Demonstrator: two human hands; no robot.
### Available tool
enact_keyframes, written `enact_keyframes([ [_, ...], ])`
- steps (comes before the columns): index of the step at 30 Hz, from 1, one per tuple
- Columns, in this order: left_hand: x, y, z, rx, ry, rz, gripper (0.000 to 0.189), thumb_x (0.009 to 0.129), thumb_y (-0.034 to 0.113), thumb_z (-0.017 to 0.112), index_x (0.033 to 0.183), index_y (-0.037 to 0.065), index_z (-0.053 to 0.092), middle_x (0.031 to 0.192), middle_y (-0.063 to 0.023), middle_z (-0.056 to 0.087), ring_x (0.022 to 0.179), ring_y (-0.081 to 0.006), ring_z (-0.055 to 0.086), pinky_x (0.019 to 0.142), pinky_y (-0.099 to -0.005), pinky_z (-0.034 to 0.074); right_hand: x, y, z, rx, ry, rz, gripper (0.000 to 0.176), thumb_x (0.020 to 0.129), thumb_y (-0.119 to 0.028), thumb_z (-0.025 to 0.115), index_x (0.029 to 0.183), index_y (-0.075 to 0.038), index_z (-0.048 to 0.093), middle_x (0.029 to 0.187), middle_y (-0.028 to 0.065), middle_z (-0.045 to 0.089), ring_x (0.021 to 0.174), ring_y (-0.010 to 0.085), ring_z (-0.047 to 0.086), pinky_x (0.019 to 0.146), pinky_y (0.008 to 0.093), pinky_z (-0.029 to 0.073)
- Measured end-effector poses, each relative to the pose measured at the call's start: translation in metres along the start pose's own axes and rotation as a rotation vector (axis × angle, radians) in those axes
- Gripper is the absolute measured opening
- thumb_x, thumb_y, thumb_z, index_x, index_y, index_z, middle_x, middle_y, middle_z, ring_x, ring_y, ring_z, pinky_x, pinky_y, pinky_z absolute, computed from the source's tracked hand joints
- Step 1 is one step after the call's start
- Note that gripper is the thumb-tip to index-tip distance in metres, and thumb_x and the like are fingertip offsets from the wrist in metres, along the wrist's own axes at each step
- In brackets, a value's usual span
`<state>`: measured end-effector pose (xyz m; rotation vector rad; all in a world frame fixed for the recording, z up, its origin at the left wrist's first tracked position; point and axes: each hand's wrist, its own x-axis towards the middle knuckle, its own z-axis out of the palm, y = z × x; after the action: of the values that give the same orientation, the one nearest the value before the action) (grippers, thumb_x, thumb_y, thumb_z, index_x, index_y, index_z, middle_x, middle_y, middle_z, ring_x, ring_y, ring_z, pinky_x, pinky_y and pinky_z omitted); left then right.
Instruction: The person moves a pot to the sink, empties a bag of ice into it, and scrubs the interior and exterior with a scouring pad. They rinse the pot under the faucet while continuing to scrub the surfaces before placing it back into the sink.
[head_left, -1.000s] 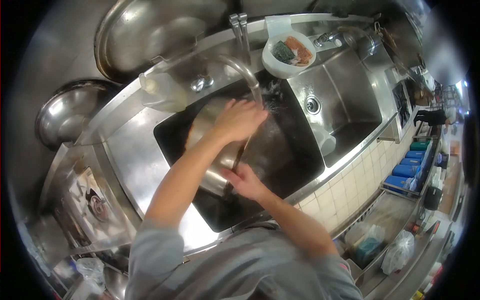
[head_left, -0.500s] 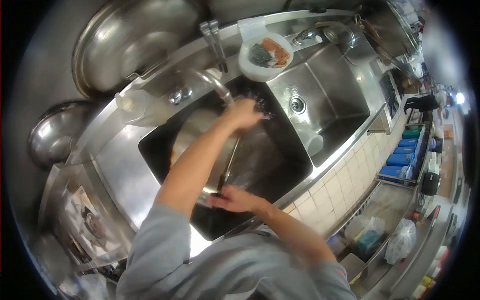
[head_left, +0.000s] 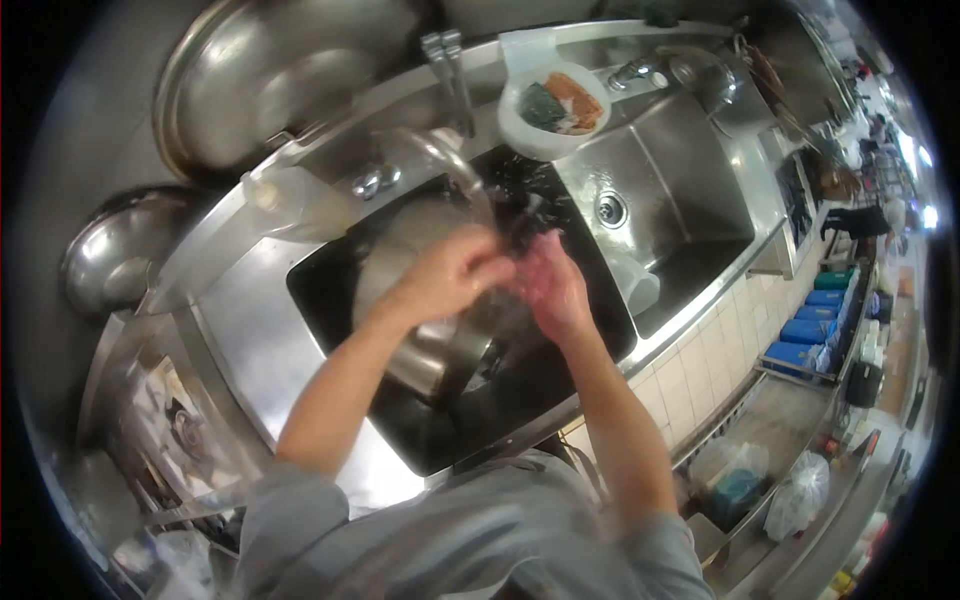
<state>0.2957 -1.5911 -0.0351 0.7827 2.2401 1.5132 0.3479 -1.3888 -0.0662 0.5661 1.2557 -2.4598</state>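
My left hand (head_left: 458,272) and my right hand (head_left: 556,290) are close together over the dark sink basin (head_left: 560,365), by the stream from the curved tap (head_left: 455,160). Loosely bent, the fingers of my left hand point toward my right hand, blurred by motion. My right hand is cupped with its palm turned inward, and I see nothing in it. Water splashes just beyond the fingertips. Below my left hand, a large round metal vessel (head_left: 385,265) lies in the basin, partly hidden by my arm. A dark-ended piece (head_left: 487,362) lies near it.
A white bowl (head_left: 520,130) holding a green and an orange scouring pad stands behind the sink. To the right is a second steel basin (head_left: 685,180) with a drain. A plastic jug (head_left: 290,205) stands at the left, and large metal lids (head_left: 270,80) lean on the wall.
My right hand has let go of the dark handle of a long thin tool and risen to the tap. My left hand has drawn back slightly to the left and down.
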Motion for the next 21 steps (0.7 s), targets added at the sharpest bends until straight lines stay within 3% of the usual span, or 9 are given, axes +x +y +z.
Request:
enact_keyframes([
  [2, -0.015, 0.002, 0.000, 0.022, 0.032, -0.037, 0.022, 0.097, 0.023, 0.068, 0.103, 0.002, 0.064, 0.113, -0.0114, 0.064, 0.110, -0.0289, 0.059, 0.101, -0.0412, 0.044, 0.010, -0.007, 0.024, 0.042, -0.126, -0.034, 0.055, 0.106, -0.053, 0.048, 0.135, -0.007, 0.056, 0.121, 0.0063, 0.067, 0.110, 0.0184, 0.064, 0.094, 0.0396, 0.051],
  [3, -0.024, 0.002, 0.001, 0.023, 0.046, -0.043, 0.022, 0.097, 0.023, 0.068, 0.103, 0.002, 0.064, 0.113, -0.0114, 0.064, 0.110, -0.0289, 0.059, 0.101, -0.0412, 0.044, 0.007, -0.015, 0.041, 0.041, -0.123, -0.009, 0.049, 0.106, -0.050, 0.048, 0.127, -0.008, 0.062, 0.112, 0.0031, 0.069, 0.099, 0.0163, 0.066, 0.091, 0.0365, 0.051],
  [5, -0.037, -0.001, 0.006, 0.074, 0.278, -0.003, 0.023, 0.100, 0.026, 0.065, 0.105, 0.003, 0.063, 0.120, -0.0104, 0.063, 0.123, -0.0302, 0.056, 0.117, -0.0527, 0.025, 0.016, -0.011, 0.049, -0.059, -0.101, 0.030, 0.047, 0.106, -0.049, 0.050, 0.125, -0.008, 0.063, 0.112, 0.0036, 0.069, 0.098, 0.0166, 0.066, 0.090, 0.0363, 0.051],
  [6, -0.046, -0.005, 0.013, 0.072, 0.285, -0.004, 0.023, 0.100, 0.026, 0.065, 0.105, 0.003, 0.063, 0.120, -0.0104, 0.063, 0.123, -0.0302, 0.056, 0.117, -0.0527, 0.025, 0.017, -0.008, 0.052, -0.151, -0.063, 0.066, 0.044, 0.106, -0.047, 0.051, 0.123, -0.008, 0.065, 0.112, 0.0041, 0.069, 0.097, 0.0168, 0.066, 0.090, 0.0361, 0.051],
  [8, -0.062, -0.013, 0.026, -0.066, 0.445, -0.090, 0.027, 0.103, 0.029, 0.060, 0.107, 0.003, 0.062, 0.128, -0.0097, 0.061, 0.133, -0.0303, 0.052, 0.121, -0.0585, 0.006, 0.015, -0.011, 0.067, -0.140, -0.045, 0.030, 0.038, 0.103, -0.041, 0.060, 0.115, -0.006, 0.069, 0.108, 0.0042, 0.069, 0.095, 0.0159, 0.065, 0.088, 0.0346, 0.050],
  [10, -0.070, -0.014, 0.032, -0.162, 0.509, -0.112, 0.027, 0.100, 0.029, 0.064, 0.112, 0.004, 0.062, 0.122, -0.0130, 0.065, 0.138, -0.0320, 0.049, 0.122, -0.0574, 0.006, 0.024, -0.007, 0.069, -0.763, -0.002, -0.372, 0.034, 0.099, -0.036, 0.068, 0.109, -0.003, 0.070, 0.102, 0.0029, 0.068, 0.091, 0.0133, 0.064, 0.083, 0.0309, 0.050],
  [14, -0.060, -0.012, 0.043, -0.108, 0.796, -0.107, 0.027, 0.100, 0.026, 0.063, 0.096, 0.000, 0.066, 0.118, -0.0145, 0.069, 0.132, -0.0353, 0.055, 0.121, -0.0591, 0.013, 0.026, -0.018, 0.087, -0.636, -0.105, 0.017, 0.031, 0.099, -0.028, 0.068, 0.116, -0.002, 0.068, 0.100, 0.0014, 0.065, 0.092, 0.0107, 0.060, 0.079, 0.0267, 0.049],
  [16, -0.048, -0.015, 0.046, -0.113, 0.915, -0.061, 0.025, 0.098, 0.022, 0.063, 0.088, 0.000, 0.068, 0.117, -0.0163, 0.068, 0.129, -0.0351, 0.057, 0.121, -0.0602, 0.016, 0.027, -0.012, 0.092, -0.460, -0.097, 0.061, 0.031, 0.099, -0.030, 0.068, 0.112, -0.003, 0.070, 0.098, 0.0023, 0.067, 0.091, 0.0109, 0.061, 0.080, 0.0273, 0.049],
  [21, -0.009, -0.005, 0.061, 0.010, 0.808, 0.071, 0.018, 0.095, 0.020, 0.064, 0.093, 0.003, 0.070, 0.120, -0.0166, 0.066, 0.130, -0.0383, 0.054, 0.118, -0.0640, 0.018, 0.025, -0.031, 0.077, -0.210, -0.068, 0.019, 0.029, 0.100, -0.028, 0.067, 0.110, -0.001, 0.070, 0.100, 0.0042, 0.069, 0.091, 0.0123, 0.064, 0.080, 0.0290, 0.051],
])
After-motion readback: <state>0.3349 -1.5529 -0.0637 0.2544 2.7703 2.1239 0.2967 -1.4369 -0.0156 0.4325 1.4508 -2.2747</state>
